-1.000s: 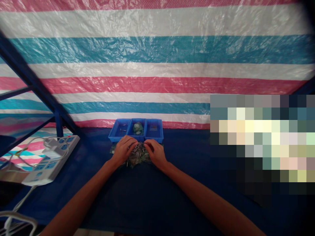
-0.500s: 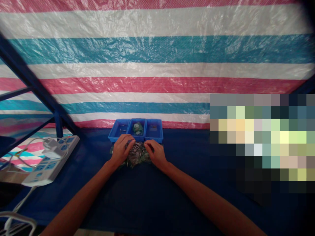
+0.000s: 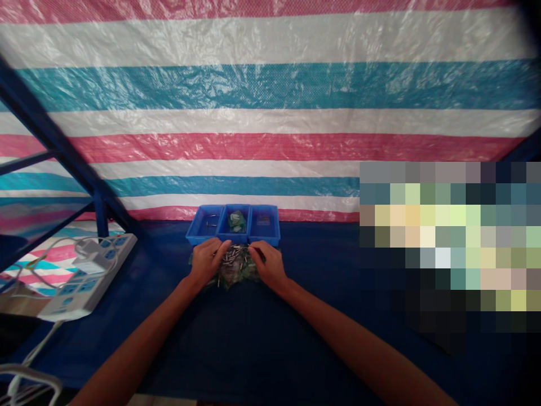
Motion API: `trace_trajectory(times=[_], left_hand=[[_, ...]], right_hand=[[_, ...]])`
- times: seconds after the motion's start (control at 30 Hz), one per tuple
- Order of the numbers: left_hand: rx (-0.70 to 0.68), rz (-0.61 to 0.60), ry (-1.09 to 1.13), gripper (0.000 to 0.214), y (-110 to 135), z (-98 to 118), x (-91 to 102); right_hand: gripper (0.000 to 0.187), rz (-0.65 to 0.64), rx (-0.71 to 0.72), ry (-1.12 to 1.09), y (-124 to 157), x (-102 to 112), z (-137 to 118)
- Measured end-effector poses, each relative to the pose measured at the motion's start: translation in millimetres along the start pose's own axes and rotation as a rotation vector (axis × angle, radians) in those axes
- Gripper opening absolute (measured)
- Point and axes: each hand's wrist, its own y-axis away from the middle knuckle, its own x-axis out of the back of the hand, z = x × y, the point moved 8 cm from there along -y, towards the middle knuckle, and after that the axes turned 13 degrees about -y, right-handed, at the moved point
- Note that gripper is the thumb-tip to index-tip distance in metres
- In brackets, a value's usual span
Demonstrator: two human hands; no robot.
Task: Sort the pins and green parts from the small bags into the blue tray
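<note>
Pile: small metal pins and green bits are heaped on the dark blue tabletop, just in front of the bins and between the two hands.
Left hand: it is laid on the left edge of the pile with the fingers curled inward. Whether a piece is pinched cannot be told at this size.
Right hand: it is set at the right edge, with thumb and forefinger drawn close together at the upper rim of the heap. What, if anything, is held between them cannot be made out.
Bins: three blue ones are lined up side by side against the striped tarpaulin. Metal pieces are seen in the left one and green bits in the middle one. The contents of the right one are unclear.
Handling: by judgement, the pieces are best taken one at a time with the fingertips, since the pins are thin and roll easily.
Steadying: the heap is probably best fenced in by one hand while it is picked at by the other, so that nothing is scattered over the dark cloth, where small parts would be hard to find.
Side: a power strip with plugs lies well apart, at the left.
</note>
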Motion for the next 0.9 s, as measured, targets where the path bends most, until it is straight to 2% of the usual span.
trace_trajectory(times=[0.17, 0.37, 0.57, 0.9], left_hand=[[-0.033, 0.032, 0.141, 0.019, -0.5, 5.6, 1.6], [-0.101, -0.012, 0.159, 0.026, 3.0, 9.9, -9.0], [-0.136, 0.012, 0.134, 0.015, 3.0, 11.4, -8.1], [-0.144, -0.026, 0.172, 0.015, 1.4, 15.3, -4.4]], right_hand=[[0.02, 0.018, 0.014, -0.001, 0.2, 1.3, -0.7], [0.021, 0.027, 0.001, -0.014, -0.3, 3.2, -3.0], [0.021, 0.029, -0.001, -0.021, -0.1, 3.4, -3.3], [0.023, 0.04, -0.021, -0.02, 2.2, 2.7, 3.8]])
